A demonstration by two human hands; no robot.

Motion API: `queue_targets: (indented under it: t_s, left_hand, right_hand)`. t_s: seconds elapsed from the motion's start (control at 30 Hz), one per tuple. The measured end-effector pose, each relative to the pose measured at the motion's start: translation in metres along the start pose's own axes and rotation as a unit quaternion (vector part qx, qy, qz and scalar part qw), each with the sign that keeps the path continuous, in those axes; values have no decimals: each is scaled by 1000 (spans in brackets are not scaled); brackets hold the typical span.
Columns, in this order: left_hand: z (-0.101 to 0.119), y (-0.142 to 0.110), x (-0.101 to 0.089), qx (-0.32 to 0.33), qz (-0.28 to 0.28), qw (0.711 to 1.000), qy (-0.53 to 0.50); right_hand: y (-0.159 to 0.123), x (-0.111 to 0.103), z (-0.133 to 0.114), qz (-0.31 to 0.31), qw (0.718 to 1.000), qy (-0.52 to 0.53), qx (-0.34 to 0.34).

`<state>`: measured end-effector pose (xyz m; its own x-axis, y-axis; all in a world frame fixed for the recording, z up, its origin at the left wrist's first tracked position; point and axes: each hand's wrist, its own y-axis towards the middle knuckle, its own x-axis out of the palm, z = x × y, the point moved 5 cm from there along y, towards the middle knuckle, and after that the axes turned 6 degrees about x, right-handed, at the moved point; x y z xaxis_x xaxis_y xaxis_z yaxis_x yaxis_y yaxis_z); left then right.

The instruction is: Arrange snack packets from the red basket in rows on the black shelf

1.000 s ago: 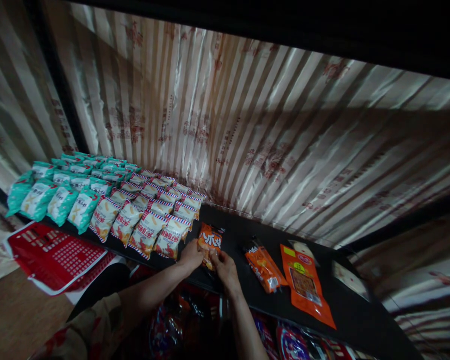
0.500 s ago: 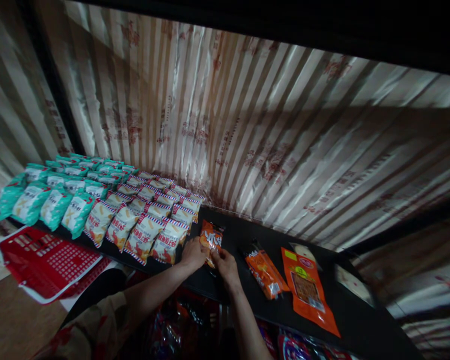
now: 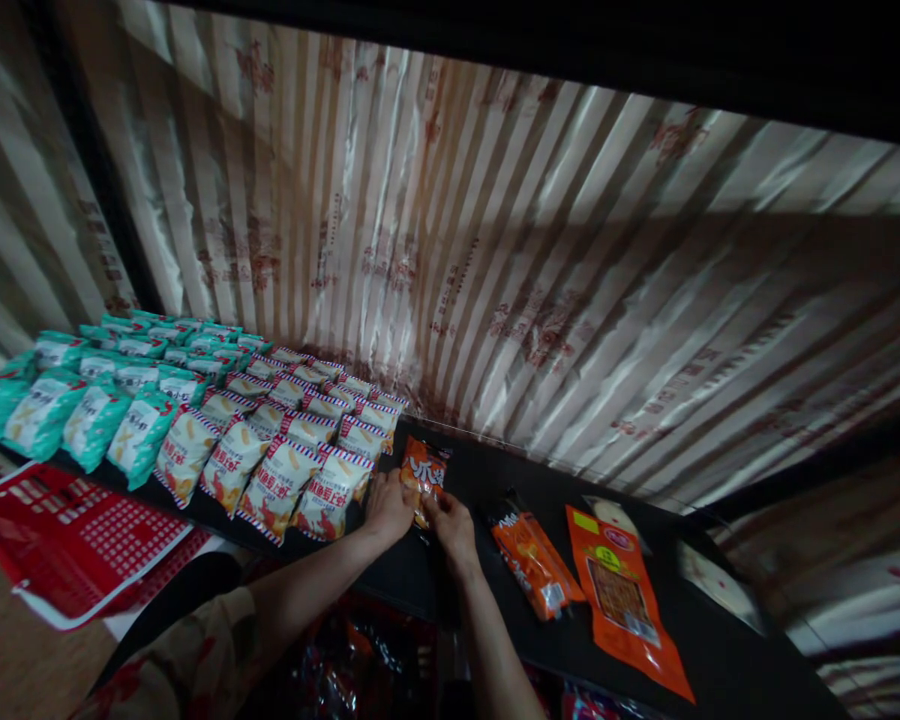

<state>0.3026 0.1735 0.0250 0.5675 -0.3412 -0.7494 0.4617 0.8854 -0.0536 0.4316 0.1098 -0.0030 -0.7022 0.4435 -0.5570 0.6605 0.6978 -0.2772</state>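
A small orange and dark snack bag lies face up on the black shelf, between my two hands. My left hand is closed on its left edge, fingers bent against the wrapper. The lower right edge is pinched by my right hand, thumb and fingers close together. Just left of my left hand stand rows of white snack bags with red and blue striped edges. To the right of my right hand lies another orange snack bag, and beyond it a larger flat orange packet.
Teal snack bags fill the shelf's left end. Two pale flat packages rest near the right end. A red basket sits below at left. Patterned sheeting hangs behind, and a dark shelf overhead spans the top.
The view has shifted slightly, so the bags at left sit lower and further left. Both hands stay on the orange snack bag, with the left hand's fingers moved a little along its edge.
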Motion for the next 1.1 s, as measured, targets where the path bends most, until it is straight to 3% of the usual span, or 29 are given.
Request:
queue_targets:
  t_s: [0.47, 0.8, 1.1]
  left_hand:
    - [19, 15, 10, 45, 7, 999, 18]
    - [24, 18, 17, 47, 15, 997, 57]
    - [26, 30, 19, 66, 21, 996, 53]
  right_hand:
    - [28, -4, -13, 54, 995, -79, 9]
    - [56, 0, -10, 78, 997, -19, -10]
    - [78, 1, -19, 93, 995, -25, -20]
